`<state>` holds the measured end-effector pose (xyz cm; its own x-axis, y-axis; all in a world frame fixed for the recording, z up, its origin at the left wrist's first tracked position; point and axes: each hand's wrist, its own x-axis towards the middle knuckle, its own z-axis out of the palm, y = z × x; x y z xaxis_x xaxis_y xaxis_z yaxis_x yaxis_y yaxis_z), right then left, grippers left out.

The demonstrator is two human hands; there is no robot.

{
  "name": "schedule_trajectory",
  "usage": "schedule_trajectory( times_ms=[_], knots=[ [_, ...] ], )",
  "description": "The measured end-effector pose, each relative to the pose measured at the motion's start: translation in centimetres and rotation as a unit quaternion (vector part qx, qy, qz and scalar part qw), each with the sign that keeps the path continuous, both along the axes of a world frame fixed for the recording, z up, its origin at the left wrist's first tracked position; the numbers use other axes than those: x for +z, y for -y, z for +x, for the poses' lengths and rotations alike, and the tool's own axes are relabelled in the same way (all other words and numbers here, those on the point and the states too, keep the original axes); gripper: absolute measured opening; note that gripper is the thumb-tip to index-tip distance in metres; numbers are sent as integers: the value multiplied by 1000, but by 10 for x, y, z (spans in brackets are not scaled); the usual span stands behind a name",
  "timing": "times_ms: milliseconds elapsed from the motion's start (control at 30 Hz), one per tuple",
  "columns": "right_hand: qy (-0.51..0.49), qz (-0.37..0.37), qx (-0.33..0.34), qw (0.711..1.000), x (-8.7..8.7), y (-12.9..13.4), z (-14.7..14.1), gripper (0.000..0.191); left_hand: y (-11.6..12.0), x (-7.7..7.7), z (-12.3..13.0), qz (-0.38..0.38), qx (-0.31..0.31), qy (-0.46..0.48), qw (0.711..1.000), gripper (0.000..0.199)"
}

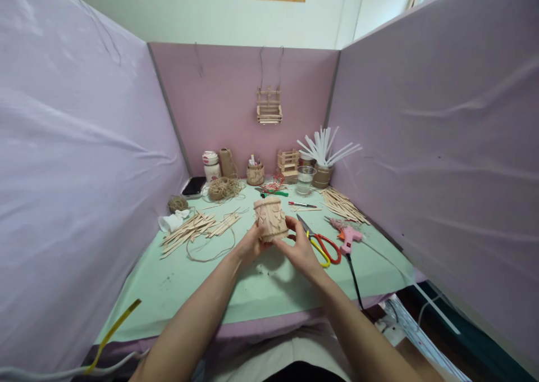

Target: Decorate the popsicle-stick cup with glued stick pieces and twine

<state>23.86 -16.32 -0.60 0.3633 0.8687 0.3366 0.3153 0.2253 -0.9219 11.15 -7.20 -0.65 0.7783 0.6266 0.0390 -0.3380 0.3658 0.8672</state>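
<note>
A small round pot (272,220), faced with pale wooden sticks and cut-out leaf shapes, is held up above the green tablecloth. Braided twine appears to ring its top and bottom rims. My left hand (251,244) grips it from the left side and underneath. On the other side, my right hand (299,247) curls its fingers round the lower right edge. Just beyond that hand lie scissors (324,249) with one yellow and one red handle. A pink glue gun (348,239) rests farther right, its black cord running off the table's front.
Wooden sticks lie in piles at left (191,228) and right (343,205). At the back stand a twine ball (223,188), a pen pot (255,174), a water cup (305,181) and a can of white glue sticks (323,175). Fabric walls (244,90) enclose the table.
</note>
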Motion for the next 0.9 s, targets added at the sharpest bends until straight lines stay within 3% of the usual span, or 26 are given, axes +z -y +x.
schedule_trajectory(
  times_ms=[133, 333, 433, 567, 767, 900],
  knots=[
    [88, 52, -70, 992, 1, 5, 1, 55, 1, -1, 3, 46, 29, -27, 998, 87],
    [198, 183, -183, 945, 22, 11, 32, 21, -5, -3, 3, 91, 165, -89, 978, 85],
    [225, 158, -243, 930, 30, 12, 64, 18, -15, -1, -3, 133, 245, -130, 952, 86],
    [230, 78, -235, 941, 34, 18, 101, 16, -35, -2, -13, 212, 310, -155, 914, 90],
    [216, -12, -210, 954, 27, 29, 113, 20, -52, -14, -23, 284, 249, -227, 898, 102],
    [236, -65, -150, 958, 13, 26, 108, 18, -50, -16, -25, 342, 203, -263, 879, 105]
  ],
)
